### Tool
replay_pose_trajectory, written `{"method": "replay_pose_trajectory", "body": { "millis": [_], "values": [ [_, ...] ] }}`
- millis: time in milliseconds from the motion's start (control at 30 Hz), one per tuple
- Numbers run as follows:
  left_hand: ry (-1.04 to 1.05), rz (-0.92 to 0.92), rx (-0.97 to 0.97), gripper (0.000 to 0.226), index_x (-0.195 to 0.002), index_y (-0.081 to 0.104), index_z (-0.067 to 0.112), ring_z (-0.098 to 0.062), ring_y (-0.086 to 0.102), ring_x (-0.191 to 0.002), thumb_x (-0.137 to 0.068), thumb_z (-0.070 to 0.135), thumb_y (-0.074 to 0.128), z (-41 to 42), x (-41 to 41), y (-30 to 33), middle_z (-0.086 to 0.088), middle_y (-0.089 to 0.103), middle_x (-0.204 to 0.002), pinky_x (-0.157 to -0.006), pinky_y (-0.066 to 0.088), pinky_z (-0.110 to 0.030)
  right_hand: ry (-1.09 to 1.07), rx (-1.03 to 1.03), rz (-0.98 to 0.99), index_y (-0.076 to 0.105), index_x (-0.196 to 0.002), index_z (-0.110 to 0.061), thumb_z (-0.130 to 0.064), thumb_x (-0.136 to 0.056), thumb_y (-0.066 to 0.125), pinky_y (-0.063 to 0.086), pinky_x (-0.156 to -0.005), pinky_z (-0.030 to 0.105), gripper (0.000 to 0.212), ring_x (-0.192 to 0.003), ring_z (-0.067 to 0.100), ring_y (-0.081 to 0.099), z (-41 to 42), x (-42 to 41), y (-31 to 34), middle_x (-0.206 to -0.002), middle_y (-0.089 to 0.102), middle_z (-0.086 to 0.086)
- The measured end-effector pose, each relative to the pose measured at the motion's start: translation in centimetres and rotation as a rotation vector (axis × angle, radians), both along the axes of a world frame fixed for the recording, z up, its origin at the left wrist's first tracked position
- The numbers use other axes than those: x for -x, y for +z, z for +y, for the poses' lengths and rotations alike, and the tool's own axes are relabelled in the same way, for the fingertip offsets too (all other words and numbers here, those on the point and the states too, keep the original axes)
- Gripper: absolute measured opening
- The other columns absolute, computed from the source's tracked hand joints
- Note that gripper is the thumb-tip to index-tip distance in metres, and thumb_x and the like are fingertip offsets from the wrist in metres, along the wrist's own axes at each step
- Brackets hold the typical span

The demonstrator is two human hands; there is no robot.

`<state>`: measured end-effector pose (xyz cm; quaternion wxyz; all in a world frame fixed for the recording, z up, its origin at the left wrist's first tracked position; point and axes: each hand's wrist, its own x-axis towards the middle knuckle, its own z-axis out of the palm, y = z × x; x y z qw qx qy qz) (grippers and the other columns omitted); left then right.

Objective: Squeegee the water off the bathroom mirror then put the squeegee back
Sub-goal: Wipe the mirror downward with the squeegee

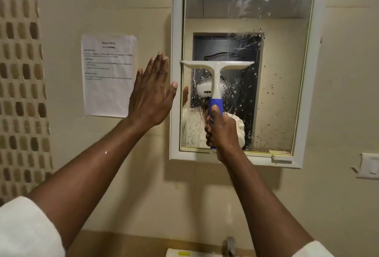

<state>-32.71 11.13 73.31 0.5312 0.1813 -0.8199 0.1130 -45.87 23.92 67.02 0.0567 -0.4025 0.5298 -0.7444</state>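
Observation:
A white-framed bathroom mirror hangs on the beige tiled wall, with water drops and streaks over its right and lower parts. My right hand grips the blue handle of a white squeegee. The squeegee stands upright with its blade across the left-middle of the glass. My left hand is flat with straight fingers against the wall beside the mirror's left frame, its thumb reaching the frame edge.
A printed paper sheet is taped to the wall left of the mirror. A mosaic tile strip runs down the far left. A wall switch sits at right. A tap and basin edge lie below.

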Motion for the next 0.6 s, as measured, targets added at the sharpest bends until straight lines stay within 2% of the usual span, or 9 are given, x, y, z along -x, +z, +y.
{"method": "replay_pose_trajectory", "body": {
  "millis": [267,600],
  "values": [
    [0.010,-0.029,-0.031,0.061,-0.151,-0.001,0.018,-0.013,-0.006,-0.147,-0.100,0.040,0.024,0.0,-0.3,-1.9,-0.001,-0.005,-0.161,-0.117,-0.005,-0.035,-0.034,-0.037,-0.025,0.053,-0.083,-0.013,-0.051,-0.093,0.042,0.037,-0.040,0.021,0.040,-0.041,0.007,0.042,0.5,-0.6,-3.5,-0.056,0.048,0.000],
    [0.012,-0.078,-0.096,0.061,-0.151,0.000,0.017,-0.014,-0.005,-0.147,-0.101,0.038,0.026,0.3,-0.6,-5.0,-0.001,-0.005,-0.161,-0.118,-0.005,-0.036,-0.039,-0.082,-0.082,0.052,-0.075,-0.017,-0.052,-0.092,0.043,0.035,-0.040,0.022,0.040,-0.042,0.010,0.040,1.5,-1.6,-8.6,-0.053,0.047,-0.002]
  ]
}}
